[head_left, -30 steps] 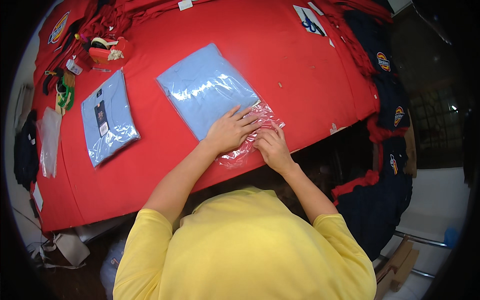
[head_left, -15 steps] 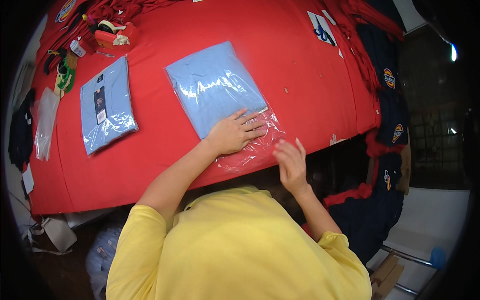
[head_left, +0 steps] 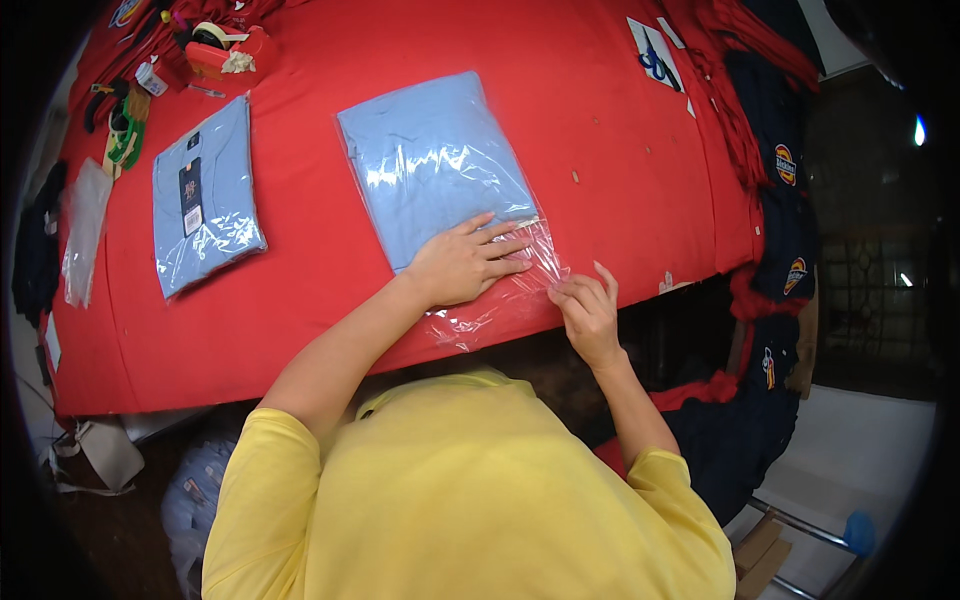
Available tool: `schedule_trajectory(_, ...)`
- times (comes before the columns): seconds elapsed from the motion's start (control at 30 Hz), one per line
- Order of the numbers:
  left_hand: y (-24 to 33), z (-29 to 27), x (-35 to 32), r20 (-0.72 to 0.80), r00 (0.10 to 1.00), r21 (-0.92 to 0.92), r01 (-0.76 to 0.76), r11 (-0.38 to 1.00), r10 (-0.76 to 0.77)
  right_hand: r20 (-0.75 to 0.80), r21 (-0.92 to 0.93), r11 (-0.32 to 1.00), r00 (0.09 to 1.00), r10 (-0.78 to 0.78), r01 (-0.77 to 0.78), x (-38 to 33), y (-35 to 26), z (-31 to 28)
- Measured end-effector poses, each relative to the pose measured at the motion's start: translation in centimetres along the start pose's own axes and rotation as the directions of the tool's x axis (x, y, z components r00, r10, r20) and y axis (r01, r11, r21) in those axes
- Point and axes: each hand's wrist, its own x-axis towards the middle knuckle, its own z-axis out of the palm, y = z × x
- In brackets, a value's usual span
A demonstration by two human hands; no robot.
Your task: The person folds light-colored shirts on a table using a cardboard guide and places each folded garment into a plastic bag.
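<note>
A folded light blue garment lies inside a clear plastic bag on the red-covered table. Across the near end of the garment rests my left hand, flat with its fingers spread over the plastic. My right hand pinches the right corner of the bag's loose end, close to the table's front edge. To the left lies a second bagged light blue garment with a dark tag showing through its plastic.
A red tape dispenser and a green tape dispenser stand at the far left. Flat empty plastic bags lie by the left edge. Blue-handled scissors rest at the far right. Dark garments hang along the right side.
My right hand has closed on the corner of the bag's loose end, where before it hovered beside it with fingers apart. My left hand stays pressed on the garment.
</note>
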Motion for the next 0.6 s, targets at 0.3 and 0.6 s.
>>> schedule_trajectory(0.3,-0.1,-0.2,0.1,-0.02,0.998,-0.009,-0.059,0.998,0.058,-0.129,0.041,0.953,0.945,0.302,-0.299,0.9,-1.3,-0.6)
schedule_trajectory(0.6,-0.1,-0.1,0.2,0.023,0.999,0.003,-0.04,0.999,0.04,-0.085,-0.012,0.983,0.98,0.18,-0.181,-0.9,1.4,0.0)
